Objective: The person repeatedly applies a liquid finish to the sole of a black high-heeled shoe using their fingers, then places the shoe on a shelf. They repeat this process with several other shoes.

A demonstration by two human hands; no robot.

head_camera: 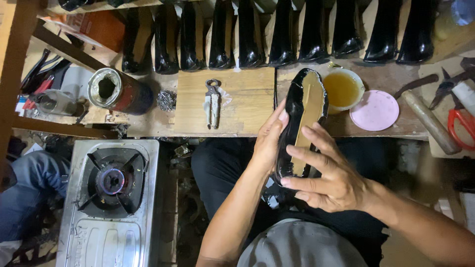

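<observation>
Sole up over your lap, just off the bench (247,106) edge, the glossy black shoe upper (297,128) sits on its last. Your left hand (269,141) cups the nine o'clock side; right hand (329,173) fingers (316,136) lie spread across the tan insole. Likely stiff, slick: hold the waist.

A glossy black shoe upper (303,123) stretched on a last, tan insole facing up, lies lengthwise, toe overlapping the workbench's (247,106) near edge.
</observation>
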